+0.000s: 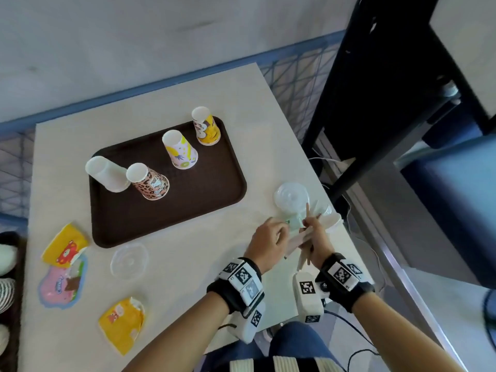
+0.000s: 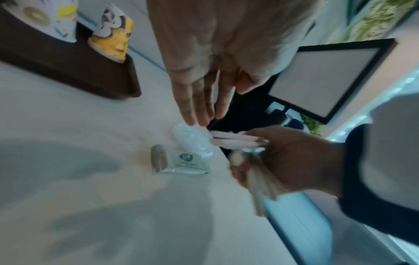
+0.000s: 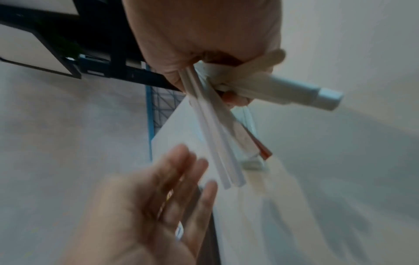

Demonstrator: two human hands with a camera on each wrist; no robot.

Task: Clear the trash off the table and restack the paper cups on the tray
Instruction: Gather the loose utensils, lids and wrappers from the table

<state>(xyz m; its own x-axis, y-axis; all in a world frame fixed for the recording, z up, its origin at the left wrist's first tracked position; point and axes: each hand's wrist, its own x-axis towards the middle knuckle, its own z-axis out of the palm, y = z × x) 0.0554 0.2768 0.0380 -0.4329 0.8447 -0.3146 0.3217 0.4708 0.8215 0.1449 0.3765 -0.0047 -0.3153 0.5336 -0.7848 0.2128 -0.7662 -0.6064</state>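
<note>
From the head view, a brown tray (image 1: 209, 200) sits at the table's (image 1: 166, 277) centre, carrying four upturned paper cups: a plain white cup (image 1: 106, 173) at its 9 o'clock, a leopard cup (image 1: 149, 181) touching that one, a fruit-print cup (image 1: 180, 149) toward 12 o'clock, and a yellow cup (image 1: 206, 129) at 1 o'clock. Off the tray, flattened yellow wrappers (image 1: 64, 244) and a pink wrapper (image 1: 61, 284) lie at 8 o'clock, another yellow wrapper (image 1: 122, 324) at 7 o'clock, a clear lid (image 1: 129, 261) at 6 o'clock, and a second clear lid (image 1: 291, 196) at 3 o'clock. The right hand (image 1: 316, 242) is curled round a bundle of straws and stir sticks (image 1: 303, 237) at the table's 4 o'clock edge, with the left hand (image 1: 268, 242) just beside it. In the left wrist view, the left hand (image 2: 217, 53) is spread with straight fingers (image 2: 192, 100) above a lid (image 2: 192, 139), a small sachet (image 2: 181, 161) lying at its 6 o'clock. In the right wrist view, the right hand (image 3: 204, 35) clenches the straws (image 3: 215, 139), which fan toward 5 o'clock, while the left hand's (image 3: 147, 215) relaxed fingers reach near their tips.
</note>
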